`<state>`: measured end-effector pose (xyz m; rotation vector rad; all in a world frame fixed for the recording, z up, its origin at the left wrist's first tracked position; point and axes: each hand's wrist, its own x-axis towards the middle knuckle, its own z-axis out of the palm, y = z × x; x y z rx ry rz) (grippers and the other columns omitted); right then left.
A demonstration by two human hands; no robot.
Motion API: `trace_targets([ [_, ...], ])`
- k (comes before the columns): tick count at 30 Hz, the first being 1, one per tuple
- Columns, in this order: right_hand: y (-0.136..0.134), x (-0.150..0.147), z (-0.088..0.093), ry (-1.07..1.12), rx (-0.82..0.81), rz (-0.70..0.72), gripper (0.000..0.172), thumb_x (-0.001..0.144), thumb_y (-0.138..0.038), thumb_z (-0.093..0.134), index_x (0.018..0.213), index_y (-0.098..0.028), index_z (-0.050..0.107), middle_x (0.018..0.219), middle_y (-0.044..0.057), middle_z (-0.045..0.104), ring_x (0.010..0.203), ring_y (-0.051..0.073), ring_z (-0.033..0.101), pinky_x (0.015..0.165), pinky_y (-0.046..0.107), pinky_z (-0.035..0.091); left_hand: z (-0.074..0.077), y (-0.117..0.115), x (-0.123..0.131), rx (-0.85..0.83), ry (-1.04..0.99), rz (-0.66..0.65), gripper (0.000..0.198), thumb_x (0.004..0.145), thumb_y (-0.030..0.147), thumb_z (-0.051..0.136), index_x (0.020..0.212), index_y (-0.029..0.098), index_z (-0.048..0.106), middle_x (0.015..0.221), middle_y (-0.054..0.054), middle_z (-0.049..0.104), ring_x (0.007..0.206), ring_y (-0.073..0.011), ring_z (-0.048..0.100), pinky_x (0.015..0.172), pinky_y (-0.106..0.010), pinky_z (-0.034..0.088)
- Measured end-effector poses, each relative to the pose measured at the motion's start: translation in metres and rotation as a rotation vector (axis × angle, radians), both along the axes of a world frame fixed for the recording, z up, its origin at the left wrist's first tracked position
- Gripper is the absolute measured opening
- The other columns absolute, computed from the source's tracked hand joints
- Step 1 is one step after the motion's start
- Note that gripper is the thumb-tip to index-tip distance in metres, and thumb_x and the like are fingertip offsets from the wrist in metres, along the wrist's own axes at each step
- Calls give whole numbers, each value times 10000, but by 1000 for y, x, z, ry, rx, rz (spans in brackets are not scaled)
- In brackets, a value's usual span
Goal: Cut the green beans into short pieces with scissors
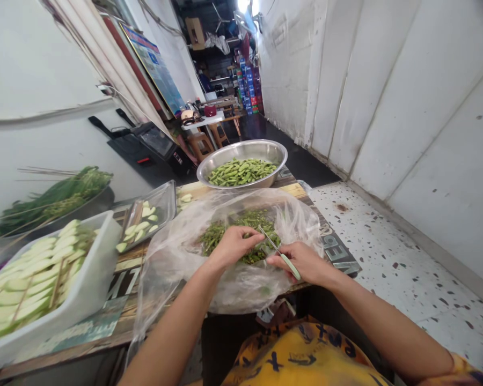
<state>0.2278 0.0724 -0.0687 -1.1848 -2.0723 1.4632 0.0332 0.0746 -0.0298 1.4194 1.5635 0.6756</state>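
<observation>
My right hand (300, 261) is closed around the pale green handles of a pair of scissors (288, 265), whose thin metal blades point up and left. Close to the blade tips is my left hand (237, 244), with thumb and fingers pinched together; what they hold is too small to make out. Beneath both hands lies a spread-open clear plastic bag (169, 262) with a heap of small green and brownish plant bits (253, 219) in it. Just behind the bag, a wide steel bowl (282, 155) holds many green bean pods (241, 172).
Left on the wooden table (84, 340) stands a white tub (108, 236) of sliced pale green vegetable on sticks. Beyond it are a clear tray (169, 203) with more slices and a dark basin (108, 199) of leafy greens. A white wall (418, 107) runs along the right.
</observation>
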Motion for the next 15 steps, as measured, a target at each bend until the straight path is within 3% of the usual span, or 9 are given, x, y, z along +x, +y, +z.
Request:
trace_targets([
  [7,-3,-2,6,-72,57,-11,495,774,-611,558,546,-182,458,439,4,489,429,117,455,427,227,278,-1,4,-5,-173,-175,-36,394,620,494,708,734,127,623,405,78,365,385,-44,240,407,-211,137],
  [15,-1,4,1,67,-160,25,466,769,-575,574,565,-175,446,420,-40,441,357,101,460,366,200,328,-1,2,-14,-219,-259,-103,366,632,440,737,709,104,615,440,61,415,392,-29,276,390,-193,145],
])
